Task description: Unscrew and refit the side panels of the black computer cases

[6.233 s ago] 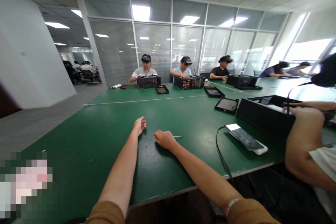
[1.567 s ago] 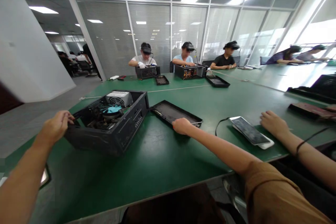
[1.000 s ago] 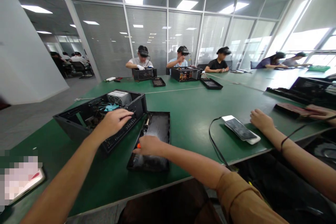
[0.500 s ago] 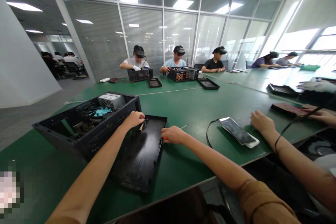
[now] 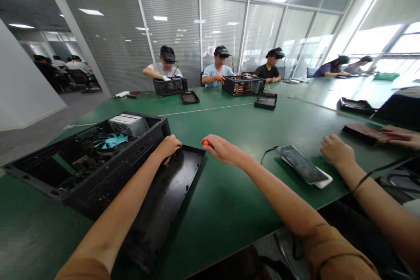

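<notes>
An open black computer case [image 5: 98,162] with a blue fan [image 5: 110,141] and a silver power supply [image 5: 128,124] lies on the green table [image 5: 236,201] at my left. Its flat black side panel [image 5: 167,192] lies beside it. My left hand [image 5: 169,145] rests curled at the panel's far edge, against the case, fingers closed on something small that I cannot make out. My right hand [image 5: 220,148] is closed around a screwdriver with an orange handle [image 5: 206,143], just right of the panel's far corner.
A phone [image 5: 303,166] with a black cable lies to the right, next to a neighbour's hand [image 5: 336,151]. Several people sit at the far side with open cases [image 5: 243,86] and trays [image 5: 265,101]. More black panels lie at far right.
My right hand has lifted with the screwdriver toward the panel's far corner. My left hand stays at the case and panel edge. The view has shifted, so the case looks nearer.
</notes>
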A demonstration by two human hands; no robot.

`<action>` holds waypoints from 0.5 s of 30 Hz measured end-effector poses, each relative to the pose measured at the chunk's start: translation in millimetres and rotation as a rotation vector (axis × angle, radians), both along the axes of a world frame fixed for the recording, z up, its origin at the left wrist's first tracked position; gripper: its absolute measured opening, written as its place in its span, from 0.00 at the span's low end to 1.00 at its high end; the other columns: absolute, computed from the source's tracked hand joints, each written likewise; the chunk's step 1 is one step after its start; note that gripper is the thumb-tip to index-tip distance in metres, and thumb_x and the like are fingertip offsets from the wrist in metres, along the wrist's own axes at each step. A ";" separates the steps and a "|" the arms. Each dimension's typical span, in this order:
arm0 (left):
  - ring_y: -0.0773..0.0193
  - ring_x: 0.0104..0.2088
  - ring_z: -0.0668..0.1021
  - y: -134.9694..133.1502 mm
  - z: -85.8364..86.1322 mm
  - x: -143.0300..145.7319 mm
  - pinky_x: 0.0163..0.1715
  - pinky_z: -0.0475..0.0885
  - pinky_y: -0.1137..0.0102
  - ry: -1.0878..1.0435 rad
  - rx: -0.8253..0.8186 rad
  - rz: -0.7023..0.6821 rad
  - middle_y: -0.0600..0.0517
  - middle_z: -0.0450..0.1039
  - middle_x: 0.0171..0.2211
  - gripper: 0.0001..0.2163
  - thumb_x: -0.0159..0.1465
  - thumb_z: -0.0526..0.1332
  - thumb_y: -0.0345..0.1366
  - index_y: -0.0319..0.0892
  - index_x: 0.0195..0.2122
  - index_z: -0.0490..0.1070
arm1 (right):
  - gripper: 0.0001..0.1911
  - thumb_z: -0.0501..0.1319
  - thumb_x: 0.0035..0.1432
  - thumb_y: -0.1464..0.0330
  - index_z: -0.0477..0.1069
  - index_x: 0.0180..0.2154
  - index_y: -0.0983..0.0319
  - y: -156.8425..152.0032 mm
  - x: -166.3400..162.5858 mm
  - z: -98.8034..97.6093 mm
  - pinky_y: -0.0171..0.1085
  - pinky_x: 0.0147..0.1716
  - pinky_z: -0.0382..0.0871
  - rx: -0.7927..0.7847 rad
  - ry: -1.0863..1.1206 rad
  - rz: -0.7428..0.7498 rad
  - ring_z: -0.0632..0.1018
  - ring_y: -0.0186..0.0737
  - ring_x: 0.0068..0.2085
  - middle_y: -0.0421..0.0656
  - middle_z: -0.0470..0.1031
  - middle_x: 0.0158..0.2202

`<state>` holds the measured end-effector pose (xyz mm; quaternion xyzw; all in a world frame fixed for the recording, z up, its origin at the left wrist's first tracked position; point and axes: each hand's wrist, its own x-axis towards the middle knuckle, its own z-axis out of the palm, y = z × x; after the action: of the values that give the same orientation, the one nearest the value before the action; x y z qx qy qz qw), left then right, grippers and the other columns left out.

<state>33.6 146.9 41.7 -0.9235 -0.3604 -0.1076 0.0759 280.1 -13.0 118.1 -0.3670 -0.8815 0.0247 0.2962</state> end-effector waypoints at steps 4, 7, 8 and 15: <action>0.60 0.37 0.69 3.3 0.0 -2.4 0.38 0.61 0.70 -0.013 -0.023 -0.003 0.49 0.73 0.31 0.08 0.56 0.57 0.34 0.45 0.33 0.75 | 0.14 0.46 0.61 0.63 0.62 0.41 0.64 27.6 2.1 9.3 0.36 0.42 0.59 0.046 0.133 -0.026 0.67 0.37 0.41 0.45 0.67 0.38; 0.60 0.37 0.68 2.8 -0.3 -3.2 0.39 0.61 0.70 -0.031 -0.029 -0.013 0.49 0.73 0.31 0.08 0.56 0.57 0.33 0.45 0.33 0.75 | 0.16 0.45 0.61 0.62 0.62 0.43 0.64 51.4 -7.7 8.8 0.34 0.40 0.59 0.048 0.313 -0.092 0.68 0.36 0.39 0.44 0.68 0.38; 0.60 0.37 0.68 2.7 -0.6 -3.6 0.39 0.61 0.70 -0.028 -0.022 -0.016 0.49 0.73 0.32 0.07 0.56 0.57 0.33 0.45 0.32 0.75 | 0.16 0.45 0.61 0.61 0.62 0.43 0.65 59.8 -12.4 8.0 0.34 0.39 0.60 0.044 0.367 -0.119 0.69 0.35 0.38 0.44 0.68 0.37; 0.61 0.36 0.69 4.0 -1.8 -4.6 0.40 0.61 0.69 -0.009 -0.003 -0.023 0.49 0.73 0.32 0.07 0.56 0.57 0.33 0.44 0.31 0.75 | 0.14 0.50 0.58 0.61 0.65 0.39 0.64 115.7 -48.5 -6.4 0.31 0.37 0.58 0.008 0.382 -0.165 0.69 0.34 0.35 0.42 0.69 0.34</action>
<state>29.0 150.9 39.9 -0.9273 -0.3500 -0.1120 0.0715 231.6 102.7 111.7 -0.4253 -0.7763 0.0659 0.4606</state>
